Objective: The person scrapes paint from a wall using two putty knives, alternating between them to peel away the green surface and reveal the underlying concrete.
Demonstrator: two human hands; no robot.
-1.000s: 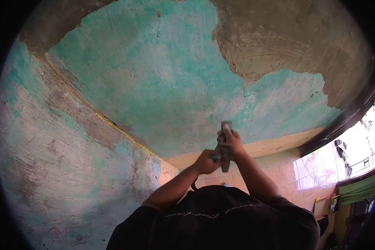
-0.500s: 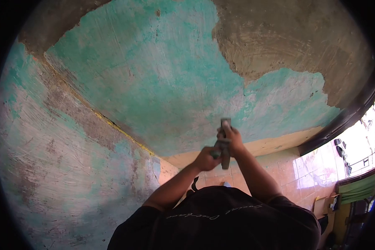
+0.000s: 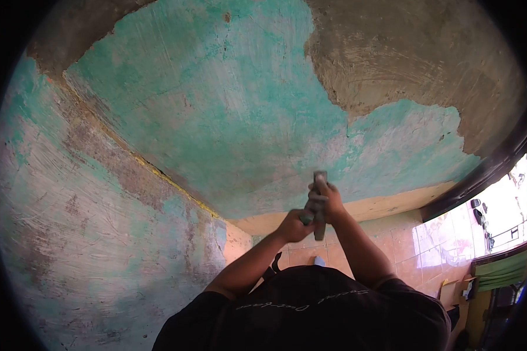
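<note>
A narrow, dusty grey-green tool [image 3: 320, 231] with a flat, bar-like body is held out in front of the wall, slightly blurred. My right hand [image 3: 332, 202] wraps round its upper part, thumb lying along the face near the top end. Lower and to the left, my left hand [image 3: 295, 226] closes round a round-ended, greenish part [image 3: 305, 217] that sticks out like a handle. The fingers hide much of the tool's middle. Behind it, the wall [image 3: 240, 140] carries scraped turquoise paint with whitish scuffs.
Bare grey-brown plaster [image 3: 410, 52] shows at the upper right. A yellowish crack line [image 3: 158, 171] marks the corner with the scratched left wall [image 3: 93, 234]. Below lies a tiled floor [image 3: 386, 243]. At the right are a bright doorway [image 3: 509, 199], a green cloth [image 3: 503, 271] and a cardboard box [image 3: 451, 292].
Both hands and the tool sit slightly lower and to the right in the view. The wall has also shifted a little, and the grip looks much the same.
</note>
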